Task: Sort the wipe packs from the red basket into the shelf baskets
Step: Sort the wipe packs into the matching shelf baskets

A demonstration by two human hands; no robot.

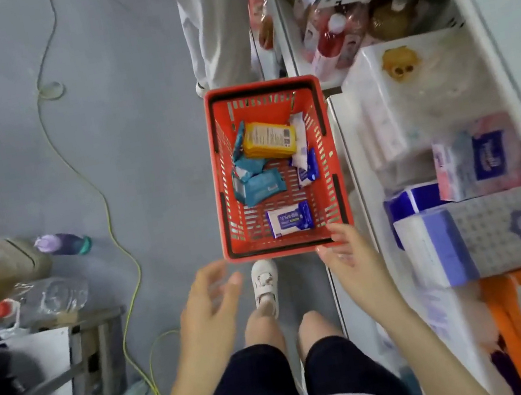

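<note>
red basket (220, 183) sits on the floor just left of the shelf (351, 160), packs (261, 187) loose in its bottom: teal, yellow, white. left hand (208, 305) and right hand (355, 260) are both spread wide, holding nothing, the right one by the near right rim. packs look light, squishy, kinda slick, so i'd pinch the near white pack (289, 219) across its middle.

Red basket (258, 87) upright on floor, handles folded down. Inside: yellow pack (269, 139) at far end, teal packs (259, 186) left-centre, white-blue packs (304, 161) against right wall, single white-blue pack (289, 219) flat at near end.
</note>
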